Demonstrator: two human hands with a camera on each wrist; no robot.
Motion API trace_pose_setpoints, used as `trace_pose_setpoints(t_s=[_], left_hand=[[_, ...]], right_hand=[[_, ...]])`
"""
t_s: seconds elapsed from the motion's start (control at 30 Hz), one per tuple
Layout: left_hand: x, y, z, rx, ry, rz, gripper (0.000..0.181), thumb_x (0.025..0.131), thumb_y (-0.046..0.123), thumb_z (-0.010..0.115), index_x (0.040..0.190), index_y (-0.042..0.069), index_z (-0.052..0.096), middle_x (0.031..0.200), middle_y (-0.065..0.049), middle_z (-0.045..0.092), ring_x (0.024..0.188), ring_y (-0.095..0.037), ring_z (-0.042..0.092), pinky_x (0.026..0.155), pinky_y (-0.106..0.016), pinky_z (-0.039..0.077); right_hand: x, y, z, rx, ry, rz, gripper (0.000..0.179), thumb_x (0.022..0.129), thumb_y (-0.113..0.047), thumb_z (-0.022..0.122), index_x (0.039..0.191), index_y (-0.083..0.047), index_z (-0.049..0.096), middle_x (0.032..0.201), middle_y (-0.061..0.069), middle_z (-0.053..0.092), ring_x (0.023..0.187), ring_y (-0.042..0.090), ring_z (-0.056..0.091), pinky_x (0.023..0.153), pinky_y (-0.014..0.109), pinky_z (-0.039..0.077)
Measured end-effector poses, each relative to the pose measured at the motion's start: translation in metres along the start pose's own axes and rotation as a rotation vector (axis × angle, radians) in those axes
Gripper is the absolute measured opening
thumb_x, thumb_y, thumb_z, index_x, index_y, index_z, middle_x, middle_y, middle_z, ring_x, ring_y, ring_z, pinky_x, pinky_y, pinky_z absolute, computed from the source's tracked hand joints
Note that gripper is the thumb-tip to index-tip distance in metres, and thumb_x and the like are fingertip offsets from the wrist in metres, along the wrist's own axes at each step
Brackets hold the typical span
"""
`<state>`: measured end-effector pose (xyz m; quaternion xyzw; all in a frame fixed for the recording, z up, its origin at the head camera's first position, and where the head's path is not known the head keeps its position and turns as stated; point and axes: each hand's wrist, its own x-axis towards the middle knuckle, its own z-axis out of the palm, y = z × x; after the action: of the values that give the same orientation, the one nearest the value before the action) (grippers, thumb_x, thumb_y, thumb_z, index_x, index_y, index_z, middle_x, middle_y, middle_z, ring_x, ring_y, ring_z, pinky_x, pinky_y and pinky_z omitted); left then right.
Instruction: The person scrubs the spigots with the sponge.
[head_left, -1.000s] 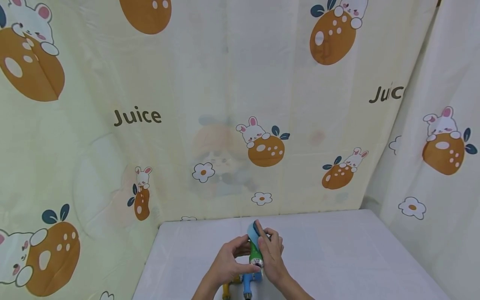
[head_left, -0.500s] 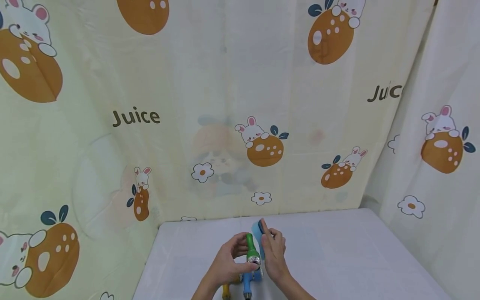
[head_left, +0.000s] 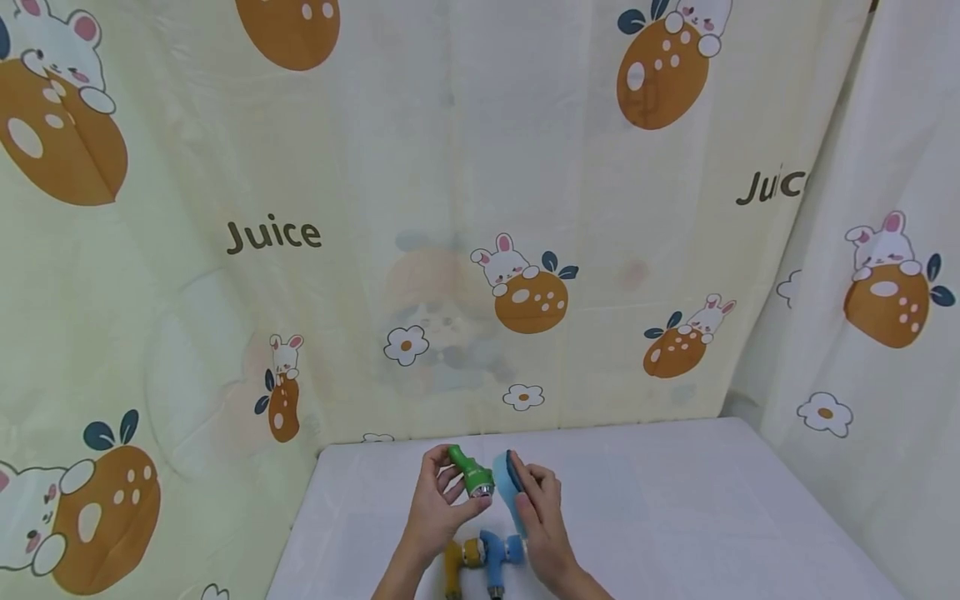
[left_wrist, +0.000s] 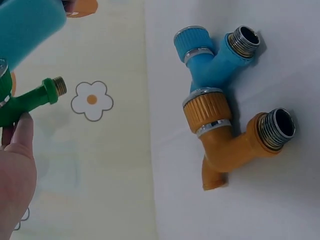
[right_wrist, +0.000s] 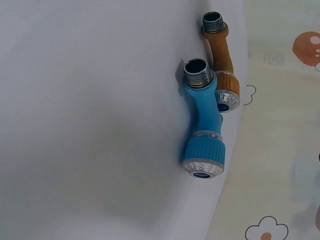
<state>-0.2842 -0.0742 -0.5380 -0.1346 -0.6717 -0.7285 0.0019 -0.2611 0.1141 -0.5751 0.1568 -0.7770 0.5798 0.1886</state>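
In the head view my left hand holds a green tap up above the table, pinched between thumb and fingers. The tap's threaded inlet shows in the left wrist view. My right hand grips a flat, light-blue sponge-like pad with a dark blue back. The pad stands upright just right of the green tap, with a narrow gap between them in the head view. Its broad teal face fills the upper left corner of the left wrist view.
Below the hands, a blue tap and an orange tap lie side by side on the white-covered table. Both have bare metal threads. Behind the table hangs a patterned curtain, with another cloth along the right.
The pad has come away from the green tap. My left hand has moved left and up with the tap, which has turned to lean left. The taps beneath are more exposed.
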Motion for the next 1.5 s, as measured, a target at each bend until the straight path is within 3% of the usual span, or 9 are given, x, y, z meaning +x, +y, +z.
trace_pose_setpoints(t_s=[0.13, 0.23, 0.4, 0.57, 0.73, 0.97, 1.23, 1.5], left_hand=[[0.0, 0.001, 0.0, 0.071, -0.026, 0.025, 0.093, 0.076, 0.009, 0.093, 0.151, 0.012, 0.037, 0.144, -0.016, 0.05, 0.135, -0.032, 0.058, 0.11, -0.031, 0.052], [-0.001, 0.001, 0.002, 0.154, -0.039, 0.051, 0.089, 0.077, 0.017, 0.094, 0.15, 0.018, 0.044, 0.135, -0.011, 0.059, 0.132, -0.028, 0.061, 0.116, -0.043, 0.047], [-0.002, 0.001, 0.004, 0.252, -0.057, 0.049, 0.087, 0.077, 0.029, 0.094, 0.151, 0.027, 0.049, 0.125, 0.0, 0.068, 0.13, -0.029, 0.064, 0.115, -0.059, 0.045], [-0.003, -0.001, 0.005, 0.307, -0.086, 0.041, 0.088, 0.077, 0.033, 0.094, 0.152, 0.03, 0.049, 0.124, 0.004, 0.07, 0.13, -0.031, 0.064, 0.112, -0.061, 0.048], [-0.003, -0.001, 0.009, 0.385, -0.082, 0.053, 0.089, 0.077, 0.037, 0.093, 0.153, 0.026, 0.049, 0.124, 0.006, 0.074, 0.124, -0.025, 0.068, 0.11, -0.056, 0.051], [-0.003, 0.002, 0.012, 0.401, -0.084, 0.055, 0.092, 0.078, 0.034, 0.093, 0.156, 0.019, 0.047, 0.127, 0.003, 0.074, 0.124, -0.026, 0.069, 0.113, -0.07, 0.04], [-0.004, 0.004, 0.014, 0.384, -0.162, 0.043, 0.091, 0.079, 0.035, 0.092, 0.157, 0.022, 0.047, 0.129, 0.008, 0.073, 0.123, -0.019, 0.068, 0.112, -0.06, 0.048], [-0.003, 0.005, 0.014, 0.395, -0.214, 0.075, 0.089, 0.08, 0.033, 0.091, 0.157, 0.023, 0.047, 0.127, 0.008, 0.073, 0.122, -0.015, 0.069, 0.109, -0.046, 0.054]], right_hand=[[-0.001, 0.001, 0.003, 0.019, -0.034, -0.046, 0.05, 0.112, -0.016, 0.038, 0.161, -0.024, 0.04, 0.134, -0.002, 0.038, 0.12, 0.01, 0.025, 0.091, 0.03, 0.032], [-0.002, 0.001, 0.005, 0.009, -0.048, 0.008, 0.049, 0.113, -0.02, 0.037, 0.162, -0.025, 0.038, 0.131, -0.004, 0.036, 0.116, 0.01, 0.024, 0.086, 0.029, 0.03], [0.0, 0.0, 0.005, -0.032, -0.055, 0.086, 0.049, 0.114, -0.025, 0.035, 0.162, -0.031, 0.036, 0.129, -0.003, 0.037, 0.112, 0.013, 0.025, 0.085, 0.034, 0.026], [0.005, 0.0, 0.003, -0.057, -0.096, 0.164, 0.048, 0.115, -0.034, 0.029, 0.163, -0.034, 0.033, 0.134, 0.003, 0.039, 0.116, 0.021, 0.028, 0.088, 0.039, 0.027], [0.008, 0.004, 0.001, -0.039, -0.132, 0.224, 0.049, 0.115, -0.04, 0.024, 0.163, -0.035, 0.032, 0.137, 0.007, 0.039, 0.116, 0.023, 0.03, 0.089, 0.042, 0.026], [0.009, 0.005, 0.0, -0.029, -0.133, 0.225, 0.049, 0.115, -0.039, 0.024, 0.163, -0.033, 0.033, 0.138, 0.008, 0.04, 0.117, 0.023, 0.031, 0.09, 0.042, 0.026], [0.014, 0.004, -0.001, -0.056, -0.122, 0.261, 0.049, 0.114, -0.044, 0.025, 0.162, -0.041, 0.032, 0.144, 0.012, 0.039, 0.119, 0.025, 0.031, 0.087, 0.044, 0.029], [0.016, 0.009, -0.002, -0.024, -0.147, 0.27, 0.052, 0.114, -0.046, 0.018, 0.165, -0.036, 0.028, 0.143, 0.012, 0.039, 0.122, 0.026, 0.03, 0.098, 0.05, 0.024]])
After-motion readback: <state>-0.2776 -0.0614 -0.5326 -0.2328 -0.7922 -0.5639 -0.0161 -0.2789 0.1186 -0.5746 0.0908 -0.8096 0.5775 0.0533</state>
